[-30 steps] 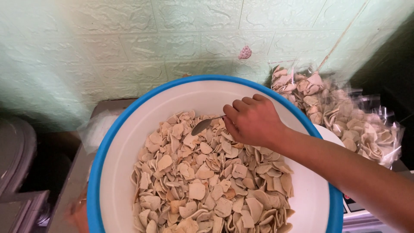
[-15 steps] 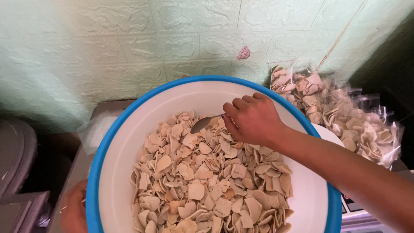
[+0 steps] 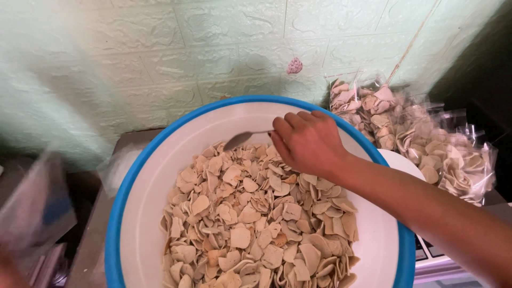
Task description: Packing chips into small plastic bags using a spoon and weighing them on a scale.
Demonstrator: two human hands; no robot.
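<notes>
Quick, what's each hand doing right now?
Right hand: closed around a spoon over the chips in the blue-rimmed basin.
Left hand: out of view; nothing sure to tell.

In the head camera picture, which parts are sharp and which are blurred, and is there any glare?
Head view: the right hand, the spoon and the pale chips in the blue-rimmed basin are sharp; the left edge, with a clear bag, is smeared by motion blur; the packed bags show small glints; the right corner is dark.
</notes>
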